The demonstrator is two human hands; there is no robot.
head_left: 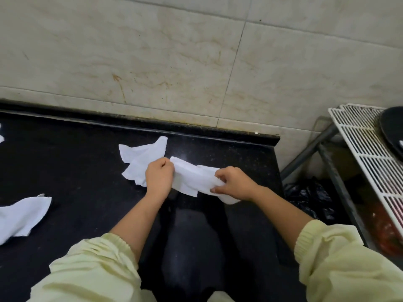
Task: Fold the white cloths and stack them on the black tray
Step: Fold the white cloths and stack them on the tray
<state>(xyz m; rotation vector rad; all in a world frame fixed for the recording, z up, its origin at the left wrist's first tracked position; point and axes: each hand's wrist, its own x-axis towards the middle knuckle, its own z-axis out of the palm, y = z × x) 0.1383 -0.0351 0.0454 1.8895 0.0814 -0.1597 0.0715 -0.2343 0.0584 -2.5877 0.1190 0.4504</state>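
Observation:
I hold a white cloth (193, 178) stretched between both hands just above the black counter (76, 171). My left hand (159, 177) grips its left end, and my right hand (233, 184) pinches its right end. A crumpled white cloth (139, 160) lies on the counter behind my left hand. Another white cloth (21, 216) lies loose at the left edge of view, and a scrap of a third white cloth (1, 136) shows at the far left. The black tray (392, 131) sits at the far right on a white wire rack (366, 149), mostly cut off.
A tiled wall (174, 62) rises behind the counter. The counter ends at the right, where a metal frame (331, 166) carries the rack. Below the rack lies a black plastic bag (309, 197). My yellow sleeves fill the lower view.

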